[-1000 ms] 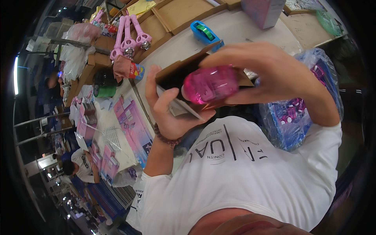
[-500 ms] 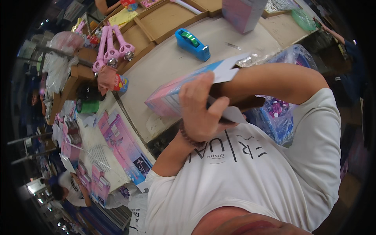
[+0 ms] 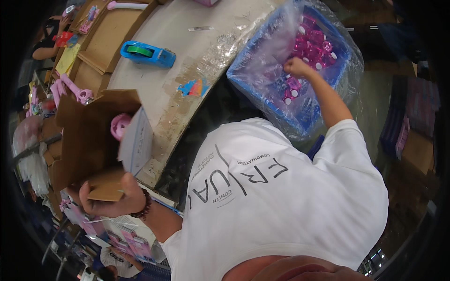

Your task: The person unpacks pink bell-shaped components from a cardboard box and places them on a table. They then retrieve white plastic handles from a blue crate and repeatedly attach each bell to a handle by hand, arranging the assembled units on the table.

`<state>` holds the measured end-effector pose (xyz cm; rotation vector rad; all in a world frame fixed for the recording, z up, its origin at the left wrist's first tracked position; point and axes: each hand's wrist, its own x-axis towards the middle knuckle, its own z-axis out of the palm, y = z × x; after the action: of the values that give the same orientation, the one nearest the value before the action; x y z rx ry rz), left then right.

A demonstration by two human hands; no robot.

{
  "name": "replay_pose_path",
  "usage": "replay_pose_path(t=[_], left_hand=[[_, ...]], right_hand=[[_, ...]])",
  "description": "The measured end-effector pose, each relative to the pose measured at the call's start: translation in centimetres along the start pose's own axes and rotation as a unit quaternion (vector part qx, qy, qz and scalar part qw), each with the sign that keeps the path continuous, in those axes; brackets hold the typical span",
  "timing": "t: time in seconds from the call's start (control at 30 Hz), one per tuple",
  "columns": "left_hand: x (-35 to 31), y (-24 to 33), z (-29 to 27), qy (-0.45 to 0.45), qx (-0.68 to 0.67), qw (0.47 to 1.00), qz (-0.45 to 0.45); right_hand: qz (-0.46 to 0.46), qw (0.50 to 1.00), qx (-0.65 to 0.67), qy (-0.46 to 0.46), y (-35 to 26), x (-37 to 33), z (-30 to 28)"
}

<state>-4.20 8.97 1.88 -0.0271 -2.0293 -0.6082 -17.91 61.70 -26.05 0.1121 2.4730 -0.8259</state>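
My left hand point(image 3: 115, 201) grips an open cardboard box point(image 3: 77, 136) by its near flap, with the thumb and fingers on either side of it. The box is tilted, so its brown inside shows. A pink ring-shaped plastic part point(image 3: 120, 126) sits in it. To the right, my right hand point(image 3: 297, 68) reaches into a blue crate point(image 3: 234, 72) lined with clear plastic. Its fingers are curled closed among small pink bottles point(image 3: 311, 49) with white caps. Whatever they hold, if anything, is hidden.
On the worktable point(image 3: 180, 44) stands a blue tape dispenser point(image 3: 147, 54) with a green roll. Pink toy wands point(image 3: 77, 89) lie at the left near cardboard trays point(image 3: 110, 35). A torn colourful scrap point(image 3: 193, 87) is stuck near the table edge. Other people work at the far left and lower left.
My right hand has come out of the box and moved right into the crate. The box, still in my left hand, has swung left with its opening now showing. The view has turned right.
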Motion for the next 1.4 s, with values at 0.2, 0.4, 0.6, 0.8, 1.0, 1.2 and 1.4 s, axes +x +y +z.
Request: replay_pose_path(t=[0.2, 0.4, 0.6, 0.8, 1.0, 1.2, 1.4], left_hand=[[1.1, -0.1, 1.8, -0.029, 0.066, 0.997, -0.001], [1.2, 0.6, 2.0, -0.069, 0.064, 0.996, 0.001], [1.1, 0.4, 1.5, -0.089, -0.009, 0.996, -0.026], [0.5, -1.0, -1.6, -0.035, -0.024, 0.999, -0.005], [0.2, -1.2, -3.7, -0.044, -0.085, 0.995, -0.002], [-0.4, -2.3, -4.2, -0.045, -0.173, 0.982, 0.053], [-1.5, -3.7, -6.5, -0.01, -0.202, 0.979, 0.042]], right_hand=[[0.136, 0.975, -0.174, -0.032, 13.1, -2.1, 10.2], [0.188, 0.964, -0.185, -0.023, 13.6, -0.2, 12.4], [0.143, 0.954, -0.228, -0.131, 14.1, 2.0, 8.0], [0.126, 0.845, 0.516, -0.06, 4.1, -3.0, -4.6], [-0.201, 0.776, 0.59, -0.099, -17.1, -3.8, -8.8], [-0.505, 0.807, 0.303, -0.039, -38.8, -11.8, -8.9], [-0.696, 0.655, 0.175, -0.236, -52.0, -21.2, -3.2]])
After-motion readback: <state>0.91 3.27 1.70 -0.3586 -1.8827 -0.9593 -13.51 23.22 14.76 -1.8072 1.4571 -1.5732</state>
